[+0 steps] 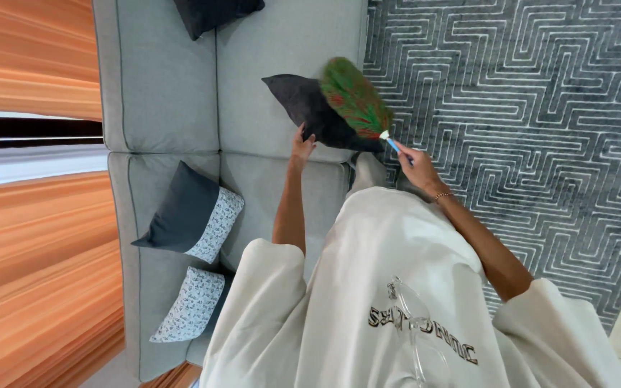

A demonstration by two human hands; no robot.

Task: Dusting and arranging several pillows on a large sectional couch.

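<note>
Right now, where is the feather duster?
In the head view, the feather duster is in the right hand, brushing the dark cushion that the left hand steadies on the grey sofa.

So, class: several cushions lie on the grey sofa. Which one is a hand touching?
The plain dark cushion by the green feather duster. The left hand grips its edge; the two dark-and-patterned cushions and the dark one at the top lie untouched.

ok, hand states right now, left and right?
Left hand: closed on the edge of the dark grey square fabric cushion.
Right hand: closed on the blue handle of the green-and-red feather duster.
</note>
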